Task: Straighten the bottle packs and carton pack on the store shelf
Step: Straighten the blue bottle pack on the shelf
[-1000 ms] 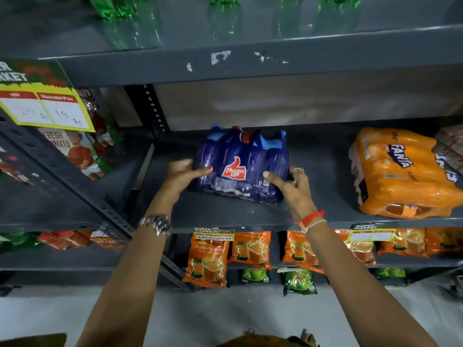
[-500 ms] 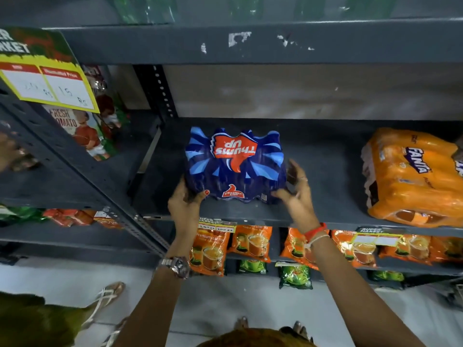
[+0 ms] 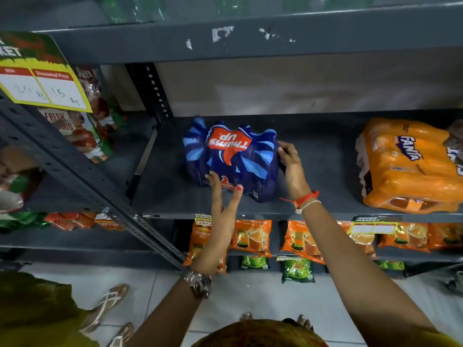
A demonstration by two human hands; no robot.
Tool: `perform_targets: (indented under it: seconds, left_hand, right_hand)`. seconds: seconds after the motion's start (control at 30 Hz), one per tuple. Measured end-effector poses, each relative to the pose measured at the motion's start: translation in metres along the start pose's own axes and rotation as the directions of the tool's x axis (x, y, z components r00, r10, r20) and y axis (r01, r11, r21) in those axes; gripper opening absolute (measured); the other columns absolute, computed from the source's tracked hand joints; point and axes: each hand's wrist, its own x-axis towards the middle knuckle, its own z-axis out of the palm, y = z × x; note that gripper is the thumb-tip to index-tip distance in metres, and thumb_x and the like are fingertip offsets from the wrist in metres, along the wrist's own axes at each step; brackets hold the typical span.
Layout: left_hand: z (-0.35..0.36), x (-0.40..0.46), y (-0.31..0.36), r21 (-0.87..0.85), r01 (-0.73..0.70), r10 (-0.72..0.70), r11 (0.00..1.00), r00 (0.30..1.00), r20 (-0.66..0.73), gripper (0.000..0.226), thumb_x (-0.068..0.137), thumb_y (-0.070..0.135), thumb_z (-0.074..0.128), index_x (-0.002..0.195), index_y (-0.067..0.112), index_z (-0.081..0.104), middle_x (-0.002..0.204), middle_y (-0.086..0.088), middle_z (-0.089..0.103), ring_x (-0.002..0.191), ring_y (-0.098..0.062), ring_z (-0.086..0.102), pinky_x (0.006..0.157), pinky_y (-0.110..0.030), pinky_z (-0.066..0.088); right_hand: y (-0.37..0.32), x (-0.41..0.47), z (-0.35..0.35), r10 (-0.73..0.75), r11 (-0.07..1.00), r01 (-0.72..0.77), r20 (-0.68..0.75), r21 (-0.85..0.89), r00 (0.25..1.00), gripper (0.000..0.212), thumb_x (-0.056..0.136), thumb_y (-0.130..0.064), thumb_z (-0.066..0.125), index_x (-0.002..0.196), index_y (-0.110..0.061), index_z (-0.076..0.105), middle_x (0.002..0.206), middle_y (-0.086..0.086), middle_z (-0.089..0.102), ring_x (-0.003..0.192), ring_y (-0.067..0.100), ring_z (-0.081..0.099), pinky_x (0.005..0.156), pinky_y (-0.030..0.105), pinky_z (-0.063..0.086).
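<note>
A blue Thums Up bottle pack (image 3: 233, 156) stands on the grey middle shelf (image 3: 325, 204), its logo face turned up towards me. My left hand (image 3: 223, 204) is in front of the pack with its fingers spread, the fingertips touching the lower front face. My right hand (image 3: 292, 164) grips the pack's right side with curled fingers. An orange Fanta bottle pack (image 3: 406, 166) lies on its side at the right of the same shelf. Another pack (image 3: 457, 136) is cut off by the right edge of the frame.
A perforated upright post (image 3: 152, 88) bounds the shelf bay on the left. Tea pouches (image 3: 253, 236) hang on the shelf below. A yellow price sign (image 3: 42, 86) sticks out at the upper left. Another person's sandalled feet (image 3: 107, 304) stand at the lower left.
The blue pack has been tipped so its logo face points up and now sits further back on the shelf. My left hand has let go of its left side and moved to the front.
</note>
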Motion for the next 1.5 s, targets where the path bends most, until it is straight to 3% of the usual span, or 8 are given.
perform_targets:
  seconds: [0.33, 0.43, 0.67, 0.9, 1.03, 1.17, 1.27, 1.5]
  left_hand:
    - [-0.07, 0.093, 0.045, -0.144, 0.246, -0.199, 0.959, 0.939, 0.28, 0.068, 0.076, 0.069, 0.047, 0.113, 0.015, 0.065, 0.124, -0.013, 0.063, 0.116, -0.029, 0.058, 0.103, -0.041, 0.044]
    - [-0.087, 0.099, 0.059, -0.226, 0.245, -0.22, 0.943, 0.967, 0.131, 0.07, 0.082, 0.069, 0.033, 0.101, 0.012, 0.069, 0.101, -0.01, 0.074, 0.097, -0.025, 0.069, 0.082, -0.034, 0.055]
    - [-0.083, 0.049, 0.035, -0.33, -0.214, -0.019, 0.919, 0.814, -0.58, 0.045, 0.093, 0.023, 0.049, 0.135, 0.008, 0.043, 0.136, -0.003, 0.048, 0.123, -0.013, 0.047, 0.09, -0.009, 0.045]
    - [-0.035, 0.018, 0.012, -0.1, -0.189, 0.134, 0.977, 0.905, -0.403, 0.084, 0.078, 0.059, 0.051, 0.144, 0.045, 0.001, 0.159, 0.009, -0.006, 0.147, -0.019, 0.012, 0.112, -0.047, 0.034]
    - [-0.063, 0.044, 0.011, -0.175, -0.141, 0.061, 0.975, 0.916, -0.396, 0.063, 0.092, 0.044, 0.043, 0.147, 0.034, 0.014, 0.155, -0.003, 0.024, 0.132, -0.022, 0.041, 0.096, -0.039, 0.049]
    - [-0.09, 0.065, 0.018, -0.224, -0.017, -0.063, 0.974, 0.938, -0.342, 0.041, 0.094, 0.05, 0.035, 0.118, 0.023, 0.055, 0.113, 0.0, 0.065, 0.092, -0.01, 0.066, 0.064, -0.022, 0.054]
    - [-0.092, 0.069, 0.021, -0.233, -0.033, -0.054, 0.972, 0.934, -0.354, 0.026, 0.096, 0.043, 0.035, 0.103, 0.029, 0.056, 0.094, 0.01, 0.065, 0.079, -0.002, 0.067, 0.06, -0.019, 0.053]
    - [-0.087, 0.065, 0.029, -0.285, -0.105, -0.04, 0.953, 0.886, -0.461, 0.04, 0.091, 0.048, 0.044, 0.119, 0.02, 0.055, 0.109, 0.002, 0.064, 0.106, -0.02, 0.061, 0.083, -0.033, 0.054]
  right_hand:
    - [0.034, -0.082, 0.055, -0.243, 0.892, 0.233, 0.023, -0.389, 0.97, 0.016, 0.079, -0.051, 0.052, 0.091, -0.057, 0.042, 0.111, 0.013, 0.056, 0.093, 0.026, 0.064, 0.075, 0.049, 0.055]
    - [0.031, -0.09, 0.075, -0.257, 0.844, 0.352, 0.272, -0.405, 0.927, 0.028, 0.087, -0.02, 0.056, 0.115, -0.019, 0.056, 0.111, 0.005, 0.052, 0.092, 0.019, 0.062, 0.082, 0.035, 0.056]
    - [-0.007, -0.028, 0.059, -0.315, 0.931, 0.284, -0.114, -0.228, 0.942, 0.031, 0.092, -0.01, 0.051, 0.123, -0.004, 0.053, 0.125, 0.011, 0.056, 0.101, 0.002, 0.054, 0.087, 0.003, 0.041]
    - [-0.03, 0.027, 0.062, 0.07, 0.972, -0.068, -0.001, -0.223, 0.998, 0.055, 0.098, -0.038, 0.039, 0.145, -0.01, 0.03, 0.146, 0.011, 0.041, 0.134, 0.026, 0.04, 0.106, 0.031, 0.036]
    - [-0.02, 0.019, 0.052, -0.055, 0.98, 0.048, -0.031, -0.194, 0.998, 0.034, 0.095, -0.029, 0.049, 0.118, -0.004, 0.052, 0.104, 0.003, 0.059, 0.099, 0.02, 0.062, 0.061, 0.007, 0.048]
    - [0.016, 0.002, 0.045, -0.179, 0.952, 0.155, -0.066, -0.265, 0.982, 0.023, 0.083, -0.05, 0.057, 0.09, -0.028, 0.05, 0.109, 0.01, 0.06, 0.102, 0.023, 0.062, 0.084, 0.031, 0.055]
    - [0.021, -0.012, 0.046, -0.271, 0.918, 0.228, -0.094, -0.324, 0.958, 0.023, 0.085, -0.047, 0.057, 0.09, -0.026, 0.047, 0.103, 0.001, 0.053, 0.101, 0.021, 0.06, 0.079, 0.019, 0.054]
    - [0.008, -0.017, 0.026, -0.223, 0.925, 0.204, -0.023, -0.321, 0.975, 0.032, 0.079, -0.055, 0.056, 0.099, -0.03, 0.049, 0.115, 0.003, 0.054, 0.113, 0.022, 0.056, 0.093, 0.037, 0.052]
